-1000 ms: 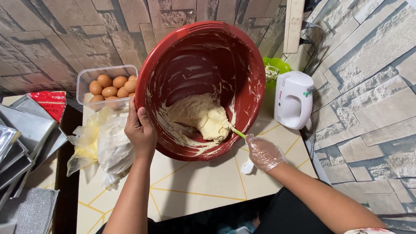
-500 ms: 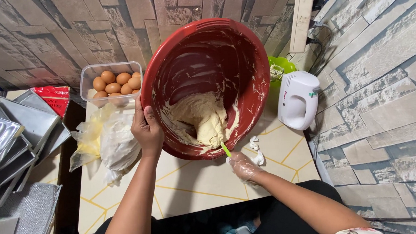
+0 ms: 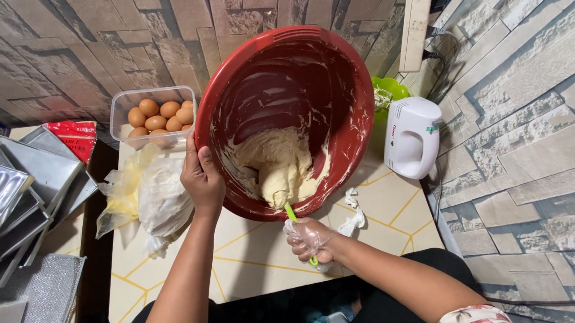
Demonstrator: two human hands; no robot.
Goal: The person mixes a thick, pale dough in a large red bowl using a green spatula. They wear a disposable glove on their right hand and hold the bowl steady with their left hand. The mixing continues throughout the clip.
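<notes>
The big red bowl stands tipped up on its edge on the counter, its mouth turned toward the person, and a mass of pale batter has slumped to the lower rim. The left hand is closed over that rim at the left side, thumb inside and fingers behind, propping the bowl at its tilt. The right hand, in a thin clear glove, is wrapped shut around the green handle of a spatula whose blade is buried in the batter near the bottom lip. The batter looks thick, soft and sticky; it clings in smears to the wall rather than running, so it will likely drag against the blade and need scraping. The bowl seems to be light plastic, but loaded and greasy-walled it could slip, and the rim is the sound place to grip it. Just to the left lie crumpled plastic bags and a clear tub of brown eggs; a white hand mixer rests at the right, near the bowl.
</notes>
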